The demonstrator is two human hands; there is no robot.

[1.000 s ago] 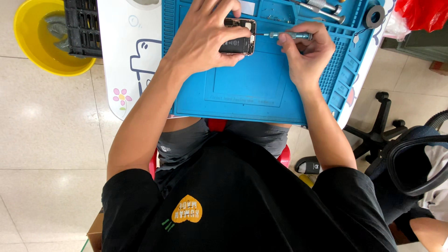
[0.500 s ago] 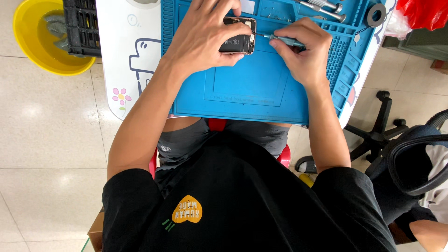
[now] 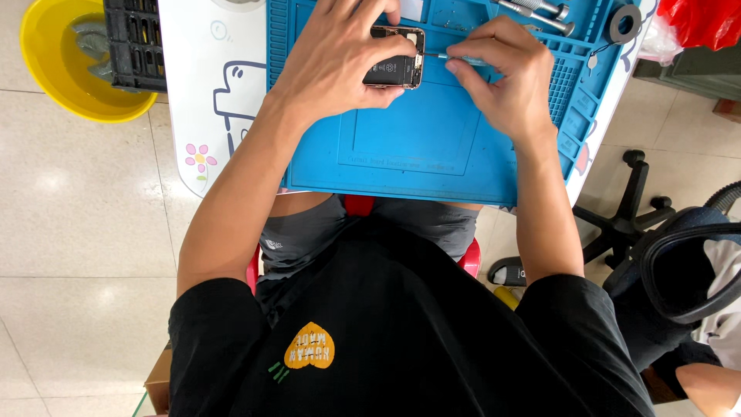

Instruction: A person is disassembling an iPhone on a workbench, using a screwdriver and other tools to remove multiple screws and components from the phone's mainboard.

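Left hand (image 3: 336, 66): clamped over phone (image 3: 396, 60), thumb along near edge, fingers curled over far edge; pins it flat to mat.
Right hand (image 3: 502, 77): fingertips pinched shut on screwdriver (image 3: 441, 55); shaft level, tip at phone's right edge, touching or just short, cannot tell.
Phone: opened, dark battery and inner parts showing; lies at far middle of mat, largely hidden under left hand.
Change: a second ago right hand held screwdriver further out, blue handle showing, tip apart from phone; half a second ago drawn closer; now knuckles nearer phone, handle hidden in fingers, tip brought to right edge. Left hand and phone unmoved across all three views.
Meaning: judged as approach finished and tool now at its working spot; a fine turning or prying step appears in hand. Small fastener, if any, too small to make out.
Mat (image 3: 432, 147): blue, ribbed trays along its edges, covers most of table; centre panel bare.
Spare tools (image 3: 532, 9): metal drivers at far edge of mat, well apart from phone.
Tape roll (image 3: 624, 22): dark ring at mat's far right corner.
Table (image 3: 204, 93): white, cartoon print, left of mat.
Basin (image 3: 73, 66): yellow, on floor at left; black crate (image 3: 131, 38) over its edge.
Chair (image 3: 679, 255): black, at right, untouched.
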